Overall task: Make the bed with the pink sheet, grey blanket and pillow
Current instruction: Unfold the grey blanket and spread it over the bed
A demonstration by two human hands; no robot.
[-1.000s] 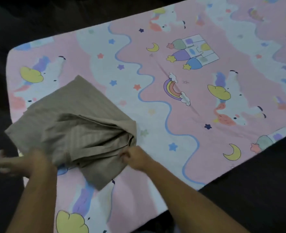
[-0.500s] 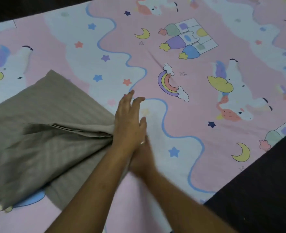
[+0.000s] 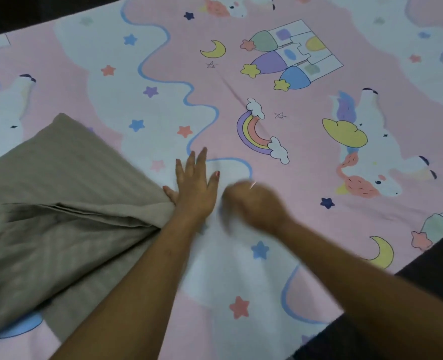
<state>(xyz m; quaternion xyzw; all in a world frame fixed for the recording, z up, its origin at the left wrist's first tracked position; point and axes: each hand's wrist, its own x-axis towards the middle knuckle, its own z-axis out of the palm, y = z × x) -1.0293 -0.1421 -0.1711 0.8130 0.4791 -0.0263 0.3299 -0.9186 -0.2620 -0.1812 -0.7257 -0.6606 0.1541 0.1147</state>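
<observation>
Flat and spread, the left hand (image 3: 195, 188) presses palm-down on the pink sheet (image 3: 306, 193), fingers straight and holding nothing. Its little-finger side touches the gathered corner of the grey blanket (image 3: 59, 203), and the left forearm lies across the blanket's near edge. From that corner the blanket fans out to the left of the hand in loose folds and lies rumpled on the sheet, with a ridge of creases running away from the wrist.

Just right of the left hand, the right hand (image 3: 251, 203) sits low over the sheet. It is blurred and its fingers look curled, but I cannot tell whether they pinch any cloth.

Beyond the fingertips of both hands the sheet lies smooth, with a printed rainbow (image 3: 256, 131) past the right hand. Behind the right forearm, the sheet's edge meets a dark surface (image 3: 423, 320).
</observation>
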